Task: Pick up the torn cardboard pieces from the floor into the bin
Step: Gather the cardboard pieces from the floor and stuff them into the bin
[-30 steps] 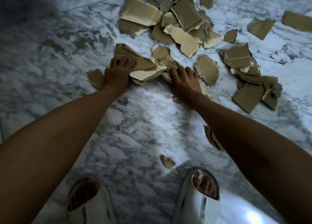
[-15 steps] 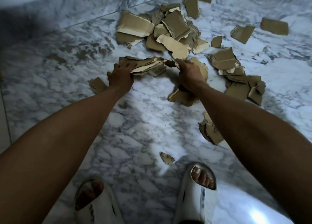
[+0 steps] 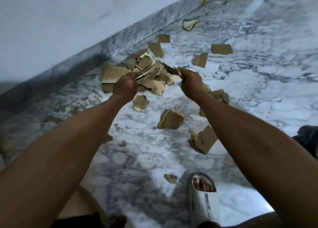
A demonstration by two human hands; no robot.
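Torn brown cardboard pieces lie scattered over the marble floor [image 3: 258,93]. My left hand [image 3: 124,87] grips a stack of cardboard pieces [image 3: 148,71] lifted off the floor. My right hand [image 3: 191,84] grips the other end of the bundle, a torn piece [image 3: 172,70]. Under the hands lies a heap of pieces [image 3: 113,73] near the wall. Loose pieces lie closer to me: one [image 3: 171,119] in the middle, a layered one [image 3: 203,140] under my right forearm, and a tiny scrap [image 3: 171,178] by my foot. No bin is in view.
A pale wall [image 3: 60,21] with a marble skirting runs diagonally at the upper left. My right foot in a white slide sandal [image 3: 203,200] stands at the bottom. A dark object [image 3: 308,138] sits at the right edge. More pieces [image 3: 221,49] lie farther off.
Both hands have lifted the gathered cardboard off the floor and raised it. The view has swung left, so the wall now fills the upper left.
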